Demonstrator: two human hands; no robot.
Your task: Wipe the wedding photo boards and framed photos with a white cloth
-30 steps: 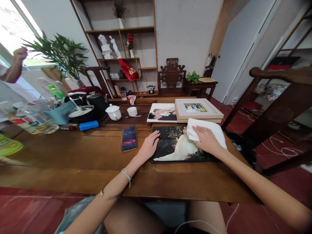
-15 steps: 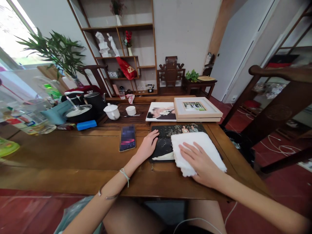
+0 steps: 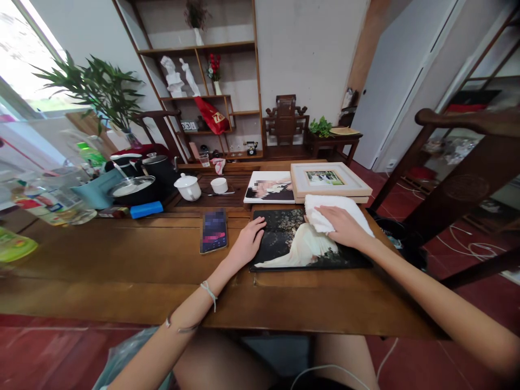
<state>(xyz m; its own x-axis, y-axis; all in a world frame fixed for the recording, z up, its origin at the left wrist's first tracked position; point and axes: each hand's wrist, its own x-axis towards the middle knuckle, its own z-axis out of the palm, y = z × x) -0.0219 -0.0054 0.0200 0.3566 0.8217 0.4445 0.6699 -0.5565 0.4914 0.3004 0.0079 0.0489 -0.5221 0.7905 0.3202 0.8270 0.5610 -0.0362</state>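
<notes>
Neighbouring the photo panel (image 3: 298, 244): phone (image 3: 214, 232), frame (image 3: 331, 180)

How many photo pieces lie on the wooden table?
3 visible: the dark photo panel under the left hand and white cloth; behind it, the white-edged photo; right of that, the framed photo. Others may be hidden beneath the framed one.

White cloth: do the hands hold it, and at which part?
The right hand lies on the near side of the white cloth; whether it grips is unclear.

Daylight glares through the window (image 3: 22, 62) at upper left — dimmer elsewhere, edges stretched, blurred.
</notes>
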